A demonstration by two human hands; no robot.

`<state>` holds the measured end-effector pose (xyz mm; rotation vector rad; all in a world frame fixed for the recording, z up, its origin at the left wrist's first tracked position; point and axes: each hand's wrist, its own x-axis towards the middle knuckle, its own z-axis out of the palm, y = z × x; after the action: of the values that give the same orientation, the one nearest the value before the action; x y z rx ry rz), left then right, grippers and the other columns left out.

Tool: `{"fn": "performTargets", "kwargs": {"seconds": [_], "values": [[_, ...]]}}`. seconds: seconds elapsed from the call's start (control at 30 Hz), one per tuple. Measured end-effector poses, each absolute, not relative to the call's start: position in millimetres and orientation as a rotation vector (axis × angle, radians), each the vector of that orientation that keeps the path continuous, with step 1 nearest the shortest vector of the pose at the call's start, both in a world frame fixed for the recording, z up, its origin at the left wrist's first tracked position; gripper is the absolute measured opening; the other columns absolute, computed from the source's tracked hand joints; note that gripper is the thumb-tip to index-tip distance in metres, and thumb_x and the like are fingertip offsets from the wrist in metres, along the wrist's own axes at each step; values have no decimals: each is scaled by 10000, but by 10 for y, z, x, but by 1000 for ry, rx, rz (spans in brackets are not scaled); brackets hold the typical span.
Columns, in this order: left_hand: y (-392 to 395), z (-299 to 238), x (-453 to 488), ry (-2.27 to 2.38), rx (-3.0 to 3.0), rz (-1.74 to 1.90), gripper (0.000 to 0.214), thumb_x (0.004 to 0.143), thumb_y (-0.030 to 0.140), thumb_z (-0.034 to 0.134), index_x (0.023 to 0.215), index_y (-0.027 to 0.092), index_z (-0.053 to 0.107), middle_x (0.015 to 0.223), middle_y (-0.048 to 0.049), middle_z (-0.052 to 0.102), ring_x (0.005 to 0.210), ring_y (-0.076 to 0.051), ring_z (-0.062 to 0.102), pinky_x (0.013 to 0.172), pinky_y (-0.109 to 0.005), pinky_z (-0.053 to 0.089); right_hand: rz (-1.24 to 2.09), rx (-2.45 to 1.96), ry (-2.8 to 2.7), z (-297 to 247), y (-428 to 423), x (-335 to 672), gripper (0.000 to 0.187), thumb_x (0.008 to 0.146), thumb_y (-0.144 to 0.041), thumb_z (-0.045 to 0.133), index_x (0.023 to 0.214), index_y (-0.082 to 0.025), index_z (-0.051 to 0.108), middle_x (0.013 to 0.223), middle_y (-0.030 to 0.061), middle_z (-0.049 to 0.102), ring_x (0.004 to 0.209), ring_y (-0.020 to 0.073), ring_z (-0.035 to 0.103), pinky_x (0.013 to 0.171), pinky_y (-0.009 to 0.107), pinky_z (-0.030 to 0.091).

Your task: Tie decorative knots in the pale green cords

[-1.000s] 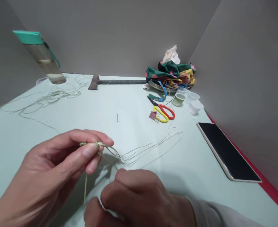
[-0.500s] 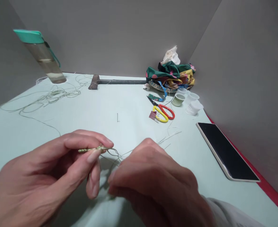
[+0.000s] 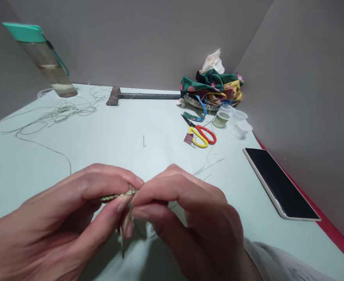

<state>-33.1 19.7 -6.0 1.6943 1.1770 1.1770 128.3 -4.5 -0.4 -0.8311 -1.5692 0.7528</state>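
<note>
The left hand [image 3: 54, 205] pinches a thin braided cord [image 3: 114, 197] narrowly between thumb and fingers, near the worktop's [image 3: 107, 146] front edge, while the right hand [image 3: 189, 210] closes on its end, apparently working a knot, which calls for drawing the loose strands [image 3: 122, 238] tight.

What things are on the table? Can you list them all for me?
water bottle: one, teal lid, back left
loose cord: one tangle, pale green, left side
bar: one, dark grey, back edge
cloth pile: one, green and yellow, back right
tissue: one, white, on the cloth pile
scissors: one pair, red handles, right of centre
plastic cups: two, clear, far right
phone: one, black screen, right side
braided cord: one, greenish gold, between the hands
left hand: one, pinching the braided cord
right hand: one, pinching at its end
</note>
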Motion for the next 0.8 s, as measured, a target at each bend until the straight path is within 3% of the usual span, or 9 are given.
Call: {"fn": "performTargets", "kwargs": {"seconds": [0.17, 0.27, 0.47, 0.6, 0.8], "values": [[240, -86, -619, 1227, 1998, 1094, 44, 889, 425, 766, 901, 403, 802, 871, -14, 784, 801, -259, 773, 635, -292, 663, 737, -956, -1553, -31, -32, 1285, 59, 959, -113, 769, 987, -163, 754, 785, -74, 783, 755, 50, 741, 777, 118, 571], [248, -112, -708, 1228, 2171, 1032, 96, 959, 421, 701, 898, 428, 774, 929, 21, 769, 783, -200, 756, 664, -218, 648, 717, -1017, -1569, -46, -22, 1303, 59, 955, -153, 781, 960, -199, 744, 790, -98, 778, 717, 46, 712, 737, 126, 569], [190, -222, -887, 1280, 2281, 869, 199, 962, 470, 643, 865, 359, 776, 1078, -29, 776, 938, -254, 749, 740, -255, 665, 666, -1003, -1599, -49, 7, 1322, 130, 947, -88, 751, 908, -212, 750, 831, -86, 784, 735, 65, 709, 703, 154, 564], [174, -265, -951, 1347, 2384, 813, 234, 985, 482, 571, 1022, 394, 785, 1149, -23, 761, 1040, -268, 735, 744, -246, 658, 721, -1002, -1610, -20, 53, 1340, 177, 931, -56, 733, 864, -220, 744, 839, -77, 789, 709, 77, 706, 674, 180, 563], [206, -219, -903, 1250, 2469, 767, 298, 987, 433, 561, 1216, 446, 751, 1208, -3, 744, 1028, -248, 724, 782, -215, 643, 623, -945, -1661, -28, 77, 1345, 148, 894, -47, 708, 834, -181, 717, 805, -44, 747, 754, 81, 694, 727, 177, 584]]}}
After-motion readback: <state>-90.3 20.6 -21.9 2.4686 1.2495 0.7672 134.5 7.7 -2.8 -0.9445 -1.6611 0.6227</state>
